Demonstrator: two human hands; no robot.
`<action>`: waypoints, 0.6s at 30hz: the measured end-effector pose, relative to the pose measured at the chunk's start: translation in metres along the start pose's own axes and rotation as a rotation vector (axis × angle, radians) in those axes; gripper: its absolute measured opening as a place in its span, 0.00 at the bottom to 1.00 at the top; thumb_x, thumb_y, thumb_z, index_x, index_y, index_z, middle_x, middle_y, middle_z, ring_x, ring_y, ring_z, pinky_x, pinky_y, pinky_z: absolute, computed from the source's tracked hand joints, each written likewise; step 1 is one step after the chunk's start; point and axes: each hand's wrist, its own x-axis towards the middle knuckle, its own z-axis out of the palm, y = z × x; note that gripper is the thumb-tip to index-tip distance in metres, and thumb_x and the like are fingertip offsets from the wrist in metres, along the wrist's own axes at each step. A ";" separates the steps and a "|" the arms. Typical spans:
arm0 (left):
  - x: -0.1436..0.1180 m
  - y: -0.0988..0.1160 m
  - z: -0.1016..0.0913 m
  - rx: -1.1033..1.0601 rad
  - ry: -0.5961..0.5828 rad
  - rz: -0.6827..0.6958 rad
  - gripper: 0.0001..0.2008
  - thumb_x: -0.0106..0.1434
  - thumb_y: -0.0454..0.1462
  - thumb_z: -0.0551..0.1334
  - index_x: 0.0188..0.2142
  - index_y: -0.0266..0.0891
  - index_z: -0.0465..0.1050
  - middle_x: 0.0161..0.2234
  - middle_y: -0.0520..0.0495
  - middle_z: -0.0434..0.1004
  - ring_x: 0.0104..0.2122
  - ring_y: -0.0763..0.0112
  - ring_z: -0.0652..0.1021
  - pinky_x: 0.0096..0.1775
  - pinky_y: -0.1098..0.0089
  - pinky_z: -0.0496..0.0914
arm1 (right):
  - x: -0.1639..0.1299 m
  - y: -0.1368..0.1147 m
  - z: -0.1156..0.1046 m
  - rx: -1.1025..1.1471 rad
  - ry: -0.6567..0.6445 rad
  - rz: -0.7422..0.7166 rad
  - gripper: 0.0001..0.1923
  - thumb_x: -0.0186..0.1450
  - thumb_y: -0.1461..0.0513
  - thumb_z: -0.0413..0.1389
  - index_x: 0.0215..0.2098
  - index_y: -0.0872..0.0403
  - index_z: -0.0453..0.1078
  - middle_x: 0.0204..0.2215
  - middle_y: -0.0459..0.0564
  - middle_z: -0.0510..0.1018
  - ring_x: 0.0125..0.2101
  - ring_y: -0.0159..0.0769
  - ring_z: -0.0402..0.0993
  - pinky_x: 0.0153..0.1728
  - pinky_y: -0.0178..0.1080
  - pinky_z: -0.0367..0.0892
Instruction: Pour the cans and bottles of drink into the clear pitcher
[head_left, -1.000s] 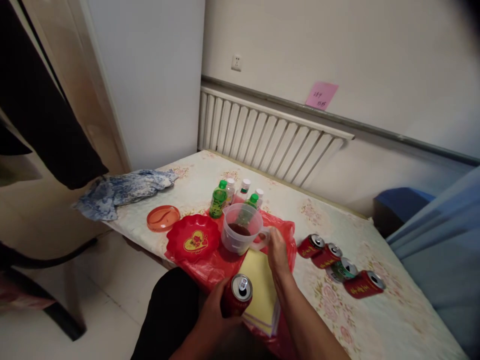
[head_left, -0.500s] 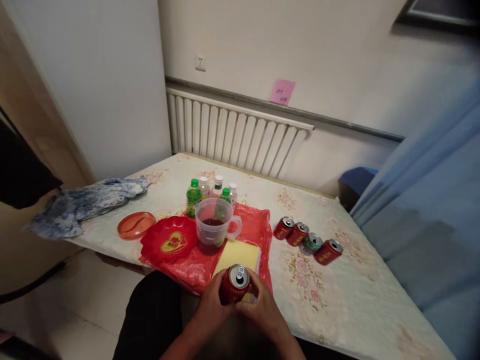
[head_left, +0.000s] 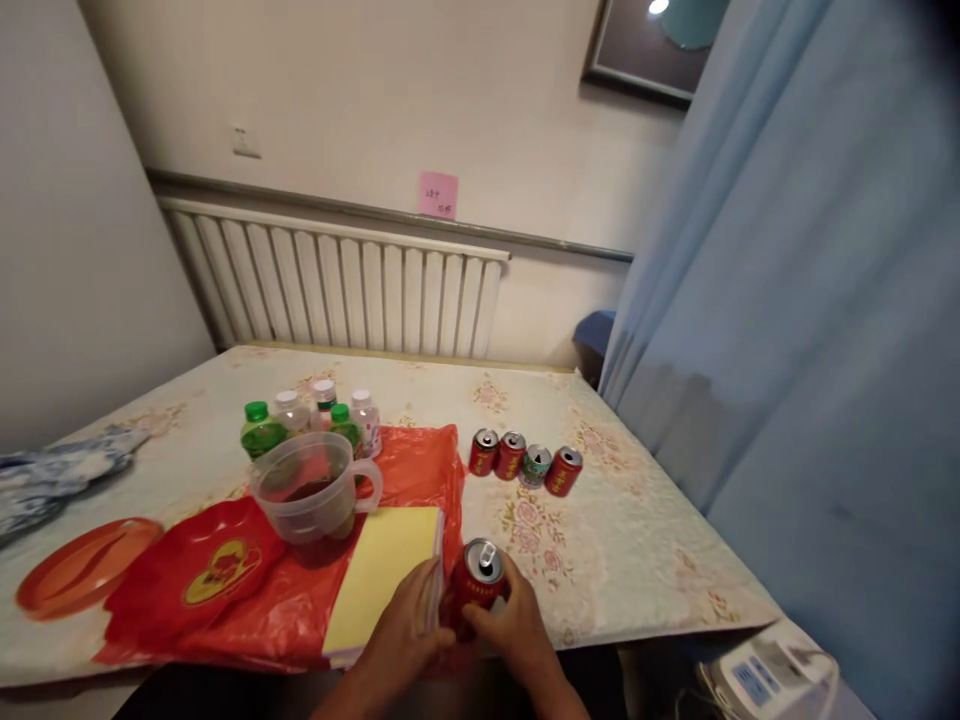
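Both hands are gripping one red can (head_left: 480, 580) at the near table edge, 6 o'clock in view: left hand (head_left: 405, 625) is wrapping its left side, fingers closed on it, right hand (head_left: 514, 630) is clamping its right side and front. Can is standing upright, opened top facing up, sitting at the right edge of the red plastic bag (head_left: 420, 470). Just at 9 o'clock of the can a yellow pad (head_left: 379, 570) is lying flat on the bag, left hand overlapping its corner. Further out at 10 o'clock a clear measuring jug (head_left: 311, 490) with dark liquid is standing on the bag, red heart dish (head_left: 202, 575) and orange lid (head_left: 79, 565) lying left of it. Behind the jug small bottles (head_left: 315, 420) are clustering, green and white caps. At 1 o'clock four cans (head_left: 525, 462) are lying in a row on the floral table (head_left: 637, 540). Radiator (head_left: 337, 290) and pink note (head_left: 439, 193) are sitting at 12 o'clock, blue curtain (head_left: 810, 330) hanging at 3 o'clock.
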 end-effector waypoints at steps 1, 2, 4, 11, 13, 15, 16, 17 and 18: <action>0.006 -0.009 -0.001 0.090 0.028 0.002 0.36 0.51 0.45 0.67 0.58 0.39 0.62 0.58 0.38 0.67 0.58 0.50 0.68 0.60 0.51 0.62 | 0.006 0.009 -0.010 -0.020 0.064 0.015 0.32 0.44 0.65 0.61 0.49 0.55 0.70 0.45 0.52 0.79 0.47 0.47 0.74 0.51 0.44 0.68; 0.013 -0.019 -0.003 0.177 0.076 0.007 0.31 0.55 0.46 0.63 0.57 0.38 0.64 0.57 0.37 0.68 0.57 0.51 0.69 0.59 0.51 0.63 | 0.012 0.019 -0.021 -0.041 0.132 0.034 0.32 0.43 0.64 0.62 0.49 0.56 0.70 0.44 0.54 0.79 0.47 0.49 0.74 0.51 0.45 0.68; 0.026 -0.037 -0.008 0.362 0.191 0.052 0.25 0.61 0.48 0.57 0.54 0.38 0.67 0.54 0.38 0.71 0.56 0.53 0.70 0.59 0.49 0.63 | 0.024 0.040 -0.044 -0.079 0.246 0.065 0.33 0.44 0.61 0.63 0.50 0.58 0.70 0.45 0.56 0.79 0.47 0.50 0.75 0.50 0.46 0.69; 0.048 -0.069 -0.015 0.951 0.300 0.105 0.22 0.66 0.44 0.50 0.51 0.31 0.70 0.54 0.33 0.70 0.56 0.51 0.68 0.56 0.51 0.63 | 0.066 0.090 -0.122 -0.170 0.532 0.103 0.32 0.46 0.54 0.63 0.48 0.58 0.71 0.42 0.57 0.80 0.41 0.49 0.77 0.45 0.45 0.71; 0.047 -0.069 -0.014 1.028 0.291 0.114 0.22 0.67 0.43 0.49 0.51 0.32 0.70 0.54 0.33 0.70 0.56 0.52 0.67 0.56 0.52 0.62 | 0.077 0.099 -0.138 -0.202 0.574 0.108 0.33 0.46 0.53 0.63 0.49 0.58 0.70 0.42 0.57 0.80 0.41 0.49 0.77 0.45 0.45 0.70; 0.046 -0.070 -0.013 1.065 0.291 0.114 0.22 0.67 0.43 0.49 0.51 0.32 0.70 0.54 0.34 0.70 0.56 0.53 0.68 0.56 0.53 0.62 | 0.089 0.107 -0.152 -0.227 0.607 0.116 0.34 0.46 0.53 0.63 0.49 0.58 0.70 0.43 0.58 0.79 0.42 0.50 0.76 0.45 0.45 0.70; 0.046 -0.070 -0.013 1.074 0.291 0.114 0.22 0.67 0.43 0.49 0.51 0.33 0.70 0.54 0.35 0.70 0.56 0.53 0.68 0.55 0.54 0.62 | 0.095 0.110 -0.158 -0.237 0.617 0.120 0.34 0.46 0.53 0.63 0.49 0.58 0.70 0.43 0.58 0.79 0.42 0.50 0.76 0.45 0.45 0.70; 0.047 -0.070 -0.013 1.078 0.294 0.115 0.22 0.67 0.43 0.49 0.51 0.33 0.70 0.54 0.35 0.71 0.56 0.53 0.68 0.55 0.54 0.62 | 0.101 0.113 -0.163 -0.245 0.625 0.123 0.34 0.45 0.53 0.63 0.49 0.58 0.70 0.43 0.58 0.79 0.41 0.50 0.76 0.44 0.45 0.70; 0.047 -0.071 -0.013 1.080 0.297 0.117 0.22 0.66 0.43 0.49 0.51 0.33 0.70 0.54 0.35 0.71 0.55 0.53 0.68 0.55 0.54 0.62 | 0.107 0.116 -0.167 -0.251 0.629 0.125 0.33 0.46 0.53 0.63 0.48 0.58 0.70 0.42 0.58 0.79 0.41 0.49 0.76 0.44 0.45 0.70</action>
